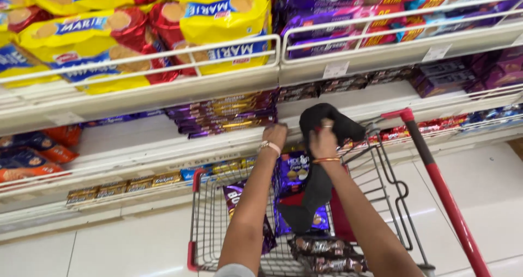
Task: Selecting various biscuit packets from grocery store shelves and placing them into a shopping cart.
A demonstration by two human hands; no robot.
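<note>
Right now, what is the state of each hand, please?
Left hand: closed at the shelf edge; whether it grips anything cannot be told.
Right hand: closed, holding a black cloth bag over the shopping cart.

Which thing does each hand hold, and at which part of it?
The right hand holds a dark cloth by its upper end. The left hand reaches toward the shelf edge; whether it holds anything cannot be told.

Biscuit packs (297,173) lie in the cart (210,228), before the shelves (163,94)
</note>
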